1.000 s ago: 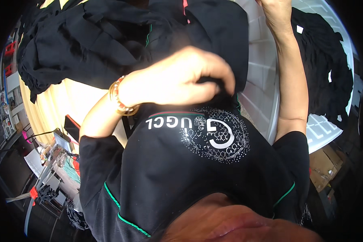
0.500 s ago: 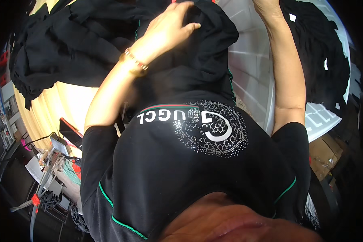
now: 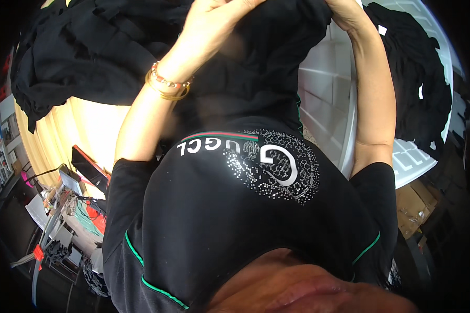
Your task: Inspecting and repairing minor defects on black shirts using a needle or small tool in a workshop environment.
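Observation:
Both my arms reach up to the top of the picture. My left hand [image 3: 219, 21], with gold and bead bracelets at the wrist, grips the upper edge of a black garment [image 3: 266, 68]. My right hand [image 3: 347, 15] holds the same garment's edge a little to the right. The cloth hangs between my forearms, down in front of my chest. Below it I see my own black top [image 3: 230, 219] with green piping and a sparkling round emblem. My fingertips are partly cut off by the frame's top edge.
A heap of black clothes [image 3: 73, 62] lies on the yellowish surface at upper left. More black garments [image 3: 418, 88] rest on a white table [image 3: 324, 104] at right. A cardboard box [image 3: 418, 203] sits lower right. Cluttered tools and cables [image 3: 62, 208] fill the lower left.
My left hand has risen from chest height to the top of the view, carrying the black garment upward. My right hand stayed high and shifted slightly toward the middle.

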Available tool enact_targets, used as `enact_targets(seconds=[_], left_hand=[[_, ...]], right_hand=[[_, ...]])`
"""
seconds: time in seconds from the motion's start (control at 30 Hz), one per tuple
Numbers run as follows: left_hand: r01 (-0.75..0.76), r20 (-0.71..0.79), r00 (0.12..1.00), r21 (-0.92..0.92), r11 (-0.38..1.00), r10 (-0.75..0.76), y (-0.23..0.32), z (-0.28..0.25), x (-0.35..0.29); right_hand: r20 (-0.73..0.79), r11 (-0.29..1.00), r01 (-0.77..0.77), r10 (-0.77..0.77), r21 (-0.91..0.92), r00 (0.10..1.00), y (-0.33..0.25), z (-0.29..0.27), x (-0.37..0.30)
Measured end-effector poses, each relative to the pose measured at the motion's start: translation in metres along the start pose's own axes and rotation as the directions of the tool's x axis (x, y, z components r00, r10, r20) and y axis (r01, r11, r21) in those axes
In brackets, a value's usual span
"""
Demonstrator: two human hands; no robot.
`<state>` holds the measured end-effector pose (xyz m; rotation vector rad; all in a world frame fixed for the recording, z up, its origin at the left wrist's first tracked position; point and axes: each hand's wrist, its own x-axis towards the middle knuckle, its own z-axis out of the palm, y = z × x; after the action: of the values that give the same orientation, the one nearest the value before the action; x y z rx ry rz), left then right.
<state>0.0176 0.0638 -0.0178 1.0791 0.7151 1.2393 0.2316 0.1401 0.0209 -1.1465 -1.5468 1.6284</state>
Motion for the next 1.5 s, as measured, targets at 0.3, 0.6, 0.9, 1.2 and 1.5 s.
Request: enact_targets(seconds=[0.3, 0.6, 0.9, 1.2, 1.5], left_hand=[[0.206, 0.338, 0.887, 0.317, 0.926, -0.313, 0.017, -0.015, -0.05], [0.164, -0.096, 0.986, 0.723, 0.671, -0.138, -0.03, -0.036, -0.047], [0.746, -0.315, 0.623, -0.038, 0.665, -0.716, -0.06, -0.03, -0.031], [0.338, -0.414, 0.825, -0.186, 0.923, -0.385, -0.055, -0.048, -0.022], [0.02, -0.314, 0.939, 0.464, 0.886, 0.143, 0.091, -0.091, -0.092]], right_hand=[[0.331, 0.952, 0.201, -0.271, 0.23, 0.904, 0.011, -0.029, -0.003], [0.494, 0.98, 0.195, -0.185, 0.031, 0.85, 0.014, -0.049, -0.002], [0.694, 0.984, 0.139, -0.175, 0.108, 0.698, -0.012, -0.008, -0.014], [0.914, 0.917, 0.195, 0.288, -0.349, 0.284, -0.036, 0.07, -0.029], [0.643, 0.707, 0.254, 0.357, -0.66, 0.678, -0.023, 0.043, -0.036]])
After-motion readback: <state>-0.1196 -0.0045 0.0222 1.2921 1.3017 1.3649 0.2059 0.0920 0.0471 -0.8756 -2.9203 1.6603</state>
